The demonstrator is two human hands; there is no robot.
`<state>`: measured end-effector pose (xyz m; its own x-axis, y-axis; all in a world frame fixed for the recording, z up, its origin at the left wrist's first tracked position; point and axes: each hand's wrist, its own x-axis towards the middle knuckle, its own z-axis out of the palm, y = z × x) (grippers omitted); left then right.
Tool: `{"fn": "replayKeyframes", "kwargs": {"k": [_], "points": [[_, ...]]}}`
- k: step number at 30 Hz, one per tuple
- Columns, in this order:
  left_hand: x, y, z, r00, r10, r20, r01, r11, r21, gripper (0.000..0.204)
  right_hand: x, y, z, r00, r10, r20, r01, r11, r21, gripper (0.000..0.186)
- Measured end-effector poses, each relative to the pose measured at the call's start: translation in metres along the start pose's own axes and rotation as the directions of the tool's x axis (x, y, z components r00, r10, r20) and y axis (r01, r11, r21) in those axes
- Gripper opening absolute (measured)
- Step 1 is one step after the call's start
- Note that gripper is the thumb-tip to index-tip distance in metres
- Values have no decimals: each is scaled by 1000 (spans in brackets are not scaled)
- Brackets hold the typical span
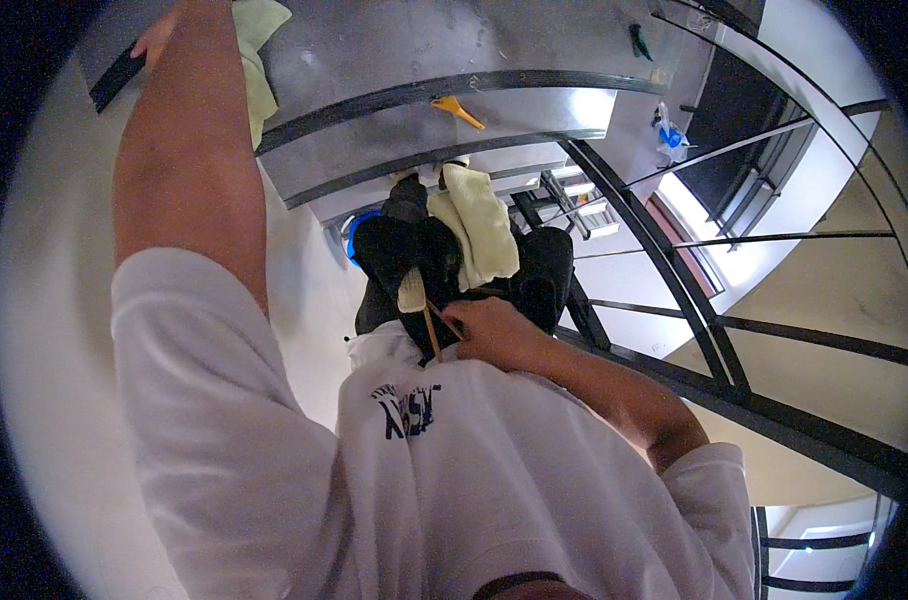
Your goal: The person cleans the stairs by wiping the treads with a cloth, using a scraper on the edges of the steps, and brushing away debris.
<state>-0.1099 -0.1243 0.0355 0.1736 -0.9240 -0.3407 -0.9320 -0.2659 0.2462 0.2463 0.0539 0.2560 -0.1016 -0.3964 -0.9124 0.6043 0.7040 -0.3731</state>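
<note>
My left hand (156,38) reaches to the upper left beside a dark-edged step, mostly hidden behind my forearm; its grip is unclear. A pale yellow cloth (262,45) lies beside that forearm. My right hand (477,322) is closed at my waist around what looks like a thin wooden handle. Beside it, a pale brush-like object (411,290) with a wooden stick rests against my black trousers (544,280). A folded cream cloth (479,225) is draped over my leg.
Metal steps (344,150) with ridged dark edges rise ahead, holding an orange scraper-like tool (454,110) and a small dark object (639,42). Black railing (724,370) runs along my right. A blue-capped bottle (671,135) stands beyond it. A blue container (354,240) shows beside my legs.
</note>
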Motion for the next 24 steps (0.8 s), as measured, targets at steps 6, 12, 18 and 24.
{"fn": "replayKeyframes", "kwargs": {"k": [6, 12, 18, 24], "points": [[0, 0, 0, 1000, -13, -10, 13, 1000, 18, 45, -80, -4, -61, 982, 166, 87, -177, 972, 153, 31], [-2, 3, 5, 999, -26, -22, 27, 999, 22, 45, -121, 37, -76, 991, 101, 91, -92, 990, -103, 27], [3, 17, 9, 997, -70, 12, 71, 990, -120, 45, -158, 70, -125, 919, 278, -278, -383, 793, -474, 28], [2, 10, 11, 995, -100, 30, 104, 961, -256, 44, -54, 50, -66, 981, 42, -191, 51, 887, 458, 44]]}}
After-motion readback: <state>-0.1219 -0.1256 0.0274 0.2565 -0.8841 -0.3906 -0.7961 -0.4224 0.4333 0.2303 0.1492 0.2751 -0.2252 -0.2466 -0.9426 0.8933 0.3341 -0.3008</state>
